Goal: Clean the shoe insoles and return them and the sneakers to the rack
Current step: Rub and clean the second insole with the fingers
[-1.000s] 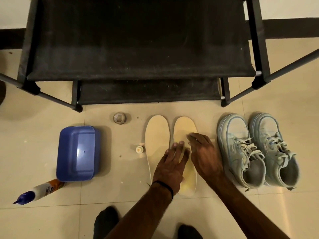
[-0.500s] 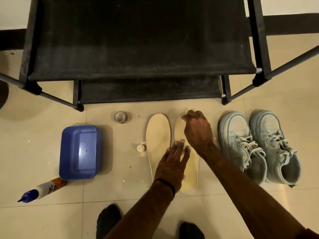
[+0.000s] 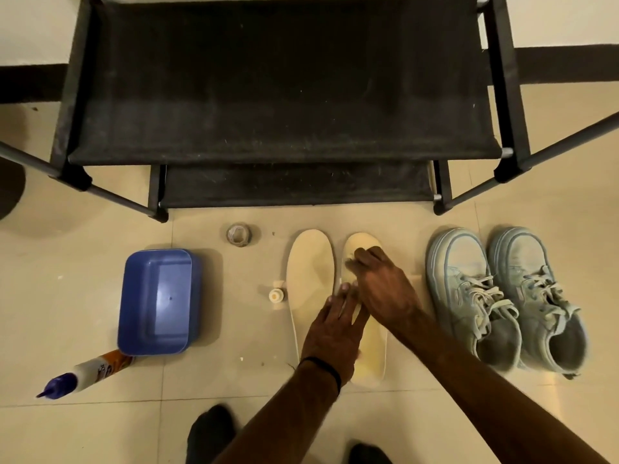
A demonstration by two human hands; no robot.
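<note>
Two insoles: side by side on the floor before the rack (image 3: 281,95), apparently laid out for cleaning.
Left hand (image 3: 335,333): fingers straight, pressing right insole (image 3: 370,349), likely steadying it.
Right hand (image 3: 382,286): curled at toe end; what it holds, cannot tell.
Left insole (image 3: 310,269): untouched.
Sneakers (image 3: 502,296): paired rightward, awaiting return.

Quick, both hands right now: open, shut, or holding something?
Left hand: open, flat fingers pressing the right insole.
Right hand: over the same insole; grip cannot be told.
</note>
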